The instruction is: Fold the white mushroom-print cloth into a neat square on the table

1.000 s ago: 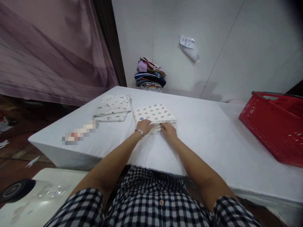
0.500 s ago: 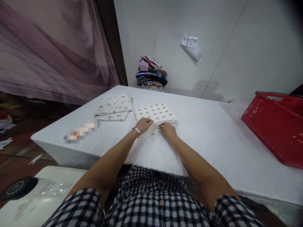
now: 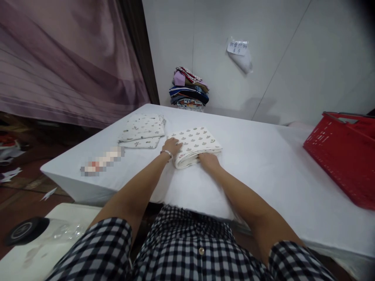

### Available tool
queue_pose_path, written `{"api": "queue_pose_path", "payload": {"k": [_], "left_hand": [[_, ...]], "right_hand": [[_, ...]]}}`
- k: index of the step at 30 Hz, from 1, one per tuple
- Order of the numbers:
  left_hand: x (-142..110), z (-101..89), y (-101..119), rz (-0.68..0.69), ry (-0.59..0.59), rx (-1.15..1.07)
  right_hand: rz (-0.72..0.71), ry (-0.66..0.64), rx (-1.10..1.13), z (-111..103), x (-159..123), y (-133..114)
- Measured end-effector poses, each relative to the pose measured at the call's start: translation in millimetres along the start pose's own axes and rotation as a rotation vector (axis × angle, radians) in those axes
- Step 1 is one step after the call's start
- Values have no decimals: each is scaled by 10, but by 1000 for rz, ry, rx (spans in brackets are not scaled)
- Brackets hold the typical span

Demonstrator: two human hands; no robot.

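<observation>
Folded cloth [image 3: 197, 139] touching left grip [image 3: 172, 146], near edge at right grip [image 3: 209, 160].

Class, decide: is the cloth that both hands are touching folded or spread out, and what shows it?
Folded. The cloth forms a compact pad, with stacked layers and a rounded bend showing along its near edge.

A cloth [image 3: 199, 139] lay on the table [image 3: 258, 168] between a second cloth [image 3: 142, 128], left, and a basket [image 3: 345, 156], right, with a fabric pile [image 3: 189, 93] behind.
</observation>
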State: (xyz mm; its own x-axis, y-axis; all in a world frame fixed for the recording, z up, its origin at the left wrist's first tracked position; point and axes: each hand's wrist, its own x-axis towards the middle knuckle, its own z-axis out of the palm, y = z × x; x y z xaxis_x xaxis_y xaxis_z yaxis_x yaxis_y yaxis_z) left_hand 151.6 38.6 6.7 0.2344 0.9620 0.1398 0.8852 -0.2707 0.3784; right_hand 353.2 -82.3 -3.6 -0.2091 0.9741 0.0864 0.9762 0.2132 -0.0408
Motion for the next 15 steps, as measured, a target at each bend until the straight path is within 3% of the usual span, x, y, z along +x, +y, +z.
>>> {"api": "queue_pose_path", "payload": {"k": [4,15], "left_hand": [[-5,-23,16,-89,-31,-10],[3,76,-20,-62,-4,-1]], "right_hand": [[5,-36,-10,0,-53,50],[-36,-28,-46,-182,69,39]]}}
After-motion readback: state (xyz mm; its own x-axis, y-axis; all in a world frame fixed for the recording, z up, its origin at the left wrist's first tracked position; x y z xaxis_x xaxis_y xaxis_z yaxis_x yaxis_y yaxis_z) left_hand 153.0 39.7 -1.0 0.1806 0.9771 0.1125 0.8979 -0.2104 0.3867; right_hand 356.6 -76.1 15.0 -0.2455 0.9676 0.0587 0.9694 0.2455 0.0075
